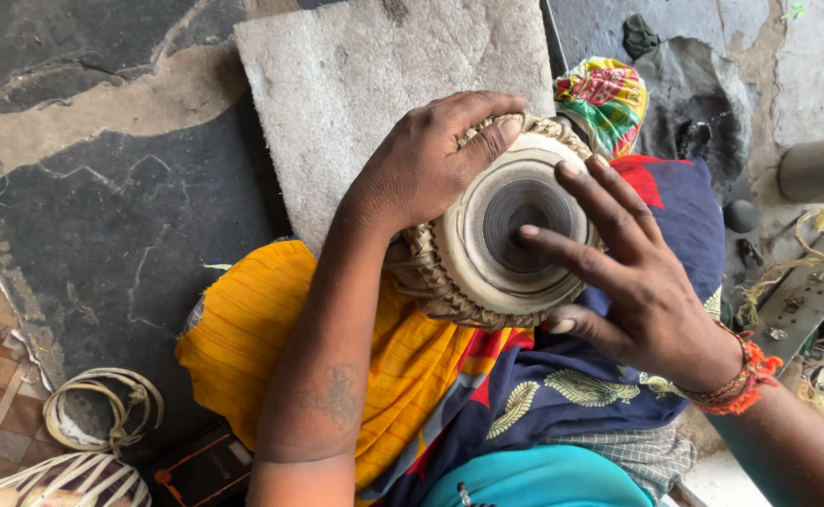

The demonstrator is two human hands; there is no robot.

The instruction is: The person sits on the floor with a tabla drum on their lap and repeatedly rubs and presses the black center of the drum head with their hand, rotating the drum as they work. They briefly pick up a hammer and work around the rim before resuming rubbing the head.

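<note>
The left hand (426, 160) grips the braided rim of a small drum (501, 230) resting on the lap's yellow cloth (271, 329); the right hand (623, 272), open, presses fingertips (531, 231) on its dark centre. Beyond lies a grey stone slab (355, 75).

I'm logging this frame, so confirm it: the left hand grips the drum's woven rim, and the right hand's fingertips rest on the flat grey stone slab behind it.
One detail is wrong. In the head view the right hand has its fingertips on the drum, at the dark circle of its skin, not on the grey stone slab. The left hand does grip the woven rim.
</note>
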